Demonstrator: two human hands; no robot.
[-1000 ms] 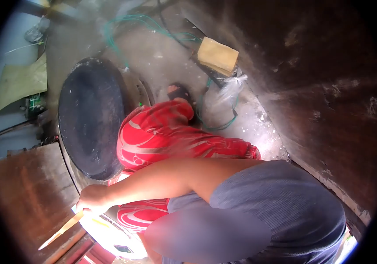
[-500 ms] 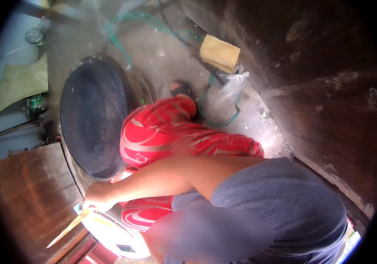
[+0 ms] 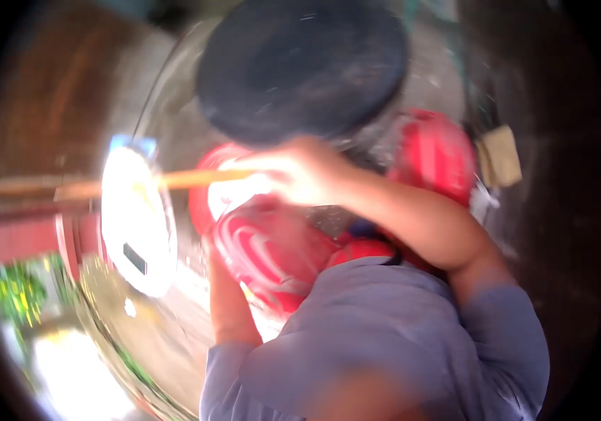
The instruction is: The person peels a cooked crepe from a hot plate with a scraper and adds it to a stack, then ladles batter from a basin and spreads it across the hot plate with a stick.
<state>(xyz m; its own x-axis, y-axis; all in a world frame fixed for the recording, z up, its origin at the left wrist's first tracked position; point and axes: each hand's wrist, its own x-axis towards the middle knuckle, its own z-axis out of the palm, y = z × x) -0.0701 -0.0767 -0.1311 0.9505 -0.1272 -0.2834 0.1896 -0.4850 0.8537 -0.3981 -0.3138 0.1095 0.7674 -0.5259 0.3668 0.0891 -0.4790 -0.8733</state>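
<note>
Grey floor and a dark brown wall surround a seated person seen from overhead; on a clock face laid over the view, greenery and strong daylight come in around 8 o'clock. At 6 o'clock is the person's grey shirt, with red patterned trousers spread at the knees above it.

Just above the centre, the right hand is blurred, its fingers appearing wrapped around the near end of a pale wooden stick; that grip is grasping. From it the stick reaches out toward 9 o'clock, its long axis running almost level from 9 to 3, with the free end dipping very slightly. Of the two hands, the right is clearly nearer the stick.

Along that same line at 9 o'clock sits a white round plate bearing a dark rectangle. Glare washes it out, so whether the stick touches it or only crosses above it is hard to say.

A large round black griddle fills 12 o'clock, just beyond the right hand. A yellowish block lies between 2 and 3. The left forearm rises at 7 o'clock and disappears beside the knee; the left hand is hidden, so its grip cannot be told.
</note>
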